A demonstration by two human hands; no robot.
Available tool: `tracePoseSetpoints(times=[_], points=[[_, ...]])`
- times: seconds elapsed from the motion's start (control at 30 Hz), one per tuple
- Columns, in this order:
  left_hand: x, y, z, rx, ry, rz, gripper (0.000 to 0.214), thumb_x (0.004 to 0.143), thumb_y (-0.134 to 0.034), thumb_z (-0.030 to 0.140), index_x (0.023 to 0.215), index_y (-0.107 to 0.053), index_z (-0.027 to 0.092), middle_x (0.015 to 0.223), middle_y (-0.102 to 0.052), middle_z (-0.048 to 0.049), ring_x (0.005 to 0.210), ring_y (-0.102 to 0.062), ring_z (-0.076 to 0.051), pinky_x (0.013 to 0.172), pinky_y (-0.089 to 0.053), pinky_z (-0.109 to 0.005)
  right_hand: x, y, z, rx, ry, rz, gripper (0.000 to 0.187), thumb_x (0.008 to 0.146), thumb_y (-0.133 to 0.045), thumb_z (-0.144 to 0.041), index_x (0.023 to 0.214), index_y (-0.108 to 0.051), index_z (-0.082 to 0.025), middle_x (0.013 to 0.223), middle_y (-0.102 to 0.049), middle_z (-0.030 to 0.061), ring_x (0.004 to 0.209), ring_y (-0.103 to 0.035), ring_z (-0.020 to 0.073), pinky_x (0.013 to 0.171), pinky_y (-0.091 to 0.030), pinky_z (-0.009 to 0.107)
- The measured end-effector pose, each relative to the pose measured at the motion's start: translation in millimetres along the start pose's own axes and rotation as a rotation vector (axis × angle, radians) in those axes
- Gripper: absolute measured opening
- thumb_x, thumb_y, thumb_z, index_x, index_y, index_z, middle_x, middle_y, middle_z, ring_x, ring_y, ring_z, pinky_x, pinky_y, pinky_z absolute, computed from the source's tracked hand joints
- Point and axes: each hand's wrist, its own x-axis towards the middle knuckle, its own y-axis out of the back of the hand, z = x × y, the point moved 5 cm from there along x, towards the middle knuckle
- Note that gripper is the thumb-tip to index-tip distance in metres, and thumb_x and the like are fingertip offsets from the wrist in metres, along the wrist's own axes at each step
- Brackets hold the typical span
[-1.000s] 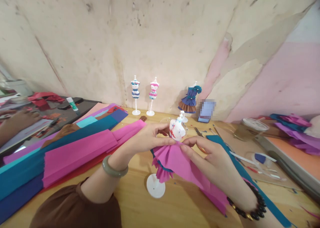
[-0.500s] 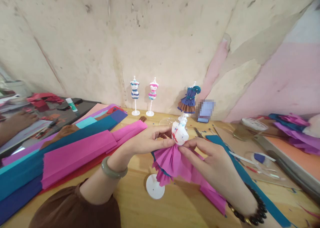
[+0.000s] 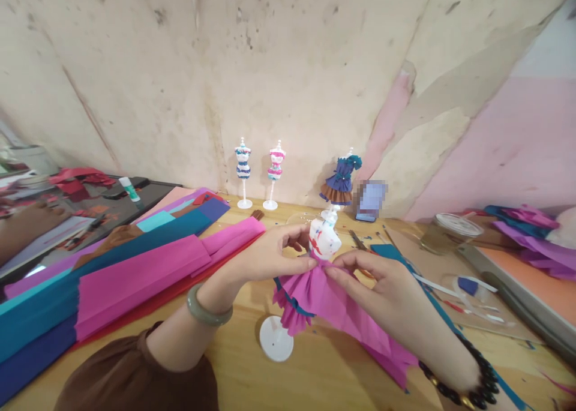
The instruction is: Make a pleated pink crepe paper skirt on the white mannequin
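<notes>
Between my hands a miniature dress form leans over, its white bust marked with red and blue. Its round white base is tipped toward me. Pink crepe paper is gathered in pleats at the waist, with teal and pink ruffles showing below. My left hand holds the form from the left, thumb pressed on the pleats at the waist and fingers partly hidden behind the bust. On the other side, my right hand pinches the upper edge of the crepe paper, whose loose end trails toward the lower right.
Folded crepe paper strips cover the left of the table. Two dress forms and a dressed one stand by the wall, near a phone. A lidded cup stands at right. Another person's hand is far left.
My right hand has moved slightly down and right, and the pink paper is drawn out flatter between it and the waist. The left thumb has shifted onto the pleats; the base has swung slightly left.
</notes>
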Motion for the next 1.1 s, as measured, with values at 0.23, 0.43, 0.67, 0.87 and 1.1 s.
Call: tracePoseSetpoints(times=[0.23, 0.43, 0.67, 0.87, 1.1], points=[[0.4, -0.9, -4.2, 0.002, -0.019, -0.035, 0.021, 0.08, -0.067, 0.023, 0.099, -0.062, 0.014, 0.097, -0.065, -0.0072, 0.093, -0.06, -0.02, 0.085, -0.046, -0.034, -2.2, 0.7, -11.5, 0.039, 0.112, -0.042, 0.014, 0.089, -0.059, -0.024, 0.084, -0.071, -0.024, 0.085, -0.077, -0.0009, 0.079, -0.07, 0.0145, 0.072, -0.054, 0.023], [0.3, -0.4, -3.3, 0.003, -0.006, -0.012, 0.023, 0.078, -0.068, 0.022, 0.099, -0.062, 0.013, 0.099, -0.066, -0.0086, 0.094, -0.061, -0.022, 0.086, -0.047, -0.037, -3.6, -0.9, -15.1, 0.031, 0.17, -0.046, 0.015, 0.09, -0.059, -0.021, 0.087, -0.072, -0.025, 0.084, -0.076, -0.0017, 0.076, -0.068, 0.0133, 0.069, -0.053, 0.022], [0.6, 0.5, -2.6, -0.008, -0.017, -0.002, 0.023, 0.079, -0.068, 0.022, 0.1, -0.062, 0.014, 0.1, -0.066, -0.0085, 0.095, -0.061, -0.021, 0.087, -0.047, -0.036, -3.6, -0.4, -5.0, 0.019, 0.074, 0.0, 0.012, 0.089, -0.061, -0.025, 0.088, -0.073, -0.024, 0.088, -0.077, 0.001, 0.079, -0.071, 0.0165, 0.07, -0.055, 0.026], [0.8, 1.1, -0.7, 0.006, -0.04, 0.005, 0.026, 0.08, -0.067, 0.02, 0.105, -0.062, 0.014, 0.103, -0.066, -0.0089, 0.097, -0.061, -0.021, 0.088, -0.047, -0.036, -7.4, -0.5, -14.3, -0.053, 0.178, -0.018, 0.019, 0.092, -0.054, -0.024, 0.091, -0.073, -0.024, 0.092, -0.077, 0.0025, 0.083, -0.071, 0.0179, 0.071, -0.055, 0.028], [0.2, -0.8, 1.6, 0.012, -0.066, -0.007, 0.026, 0.08, -0.067, 0.019, 0.105, -0.063, 0.015, 0.103, -0.067, -0.0085, 0.097, -0.061, -0.021, 0.087, -0.048, -0.036, -5.8, -2.2, -12.2, -0.019, 0.15, 0.004, 0.016, 0.091, -0.057, -0.025, 0.089, -0.074, -0.024, 0.091, -0.077, 0.0034, 0.083, -0.071, 0.0191, 0.072, -0.056, 0.029]])
